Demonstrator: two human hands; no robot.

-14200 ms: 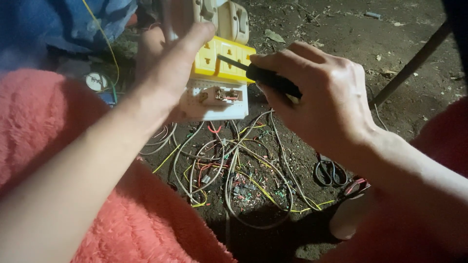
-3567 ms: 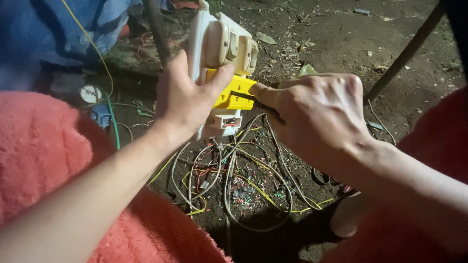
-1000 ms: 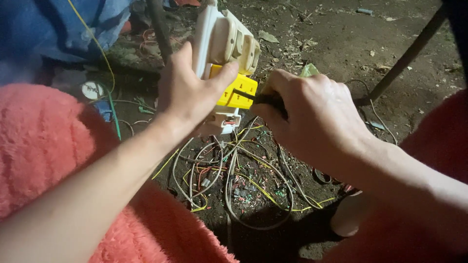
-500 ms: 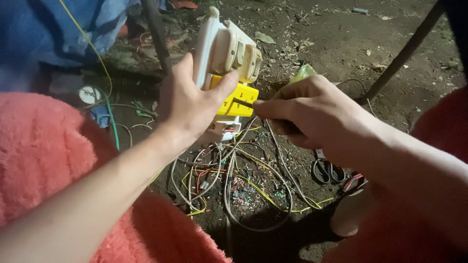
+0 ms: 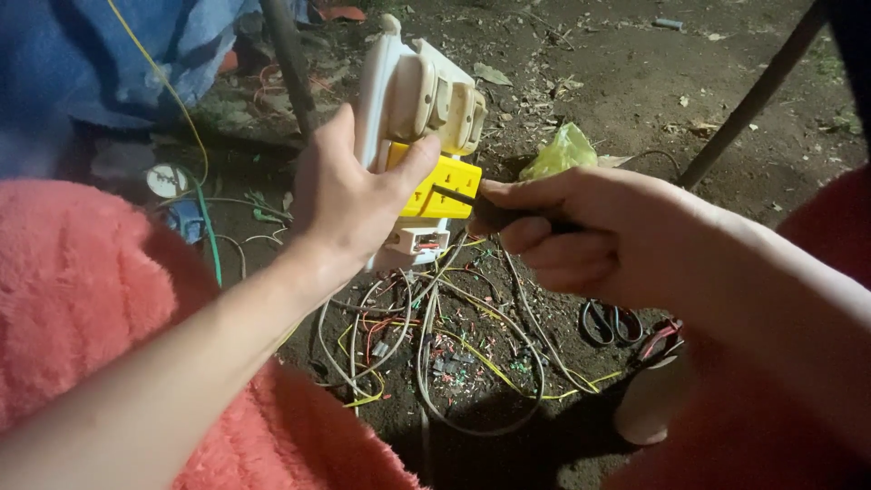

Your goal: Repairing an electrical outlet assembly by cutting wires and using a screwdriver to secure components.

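The left hand [image 5: 349, 195] grips a cream switch board [image 5: 413, 100] held upright above the ground, fingers wrapped behind it and the thumb pressed across the front at 3 o'clock, onto a yellow socket block [image 5: 440, 186] fixed to the board's lower half. The right hand [image 5: 594, 236] comes in from 3 o'clock, fingers closed tight around the dark handle of a screwdriver [image 5: 476, 204] whose thin shaft meets the yellow block's face. Below the board, at 6 o'clock, a tangle of wires [image 5: 426, 340] in yellow, red and white spreads over the dirt ground [image 5: 617, 82]. A crumpled green wrapper [image 5: 562, 150] lies at 1 o'clock, and black-handled scissors [image 5: 610, 322] lie at 4 o'clock.
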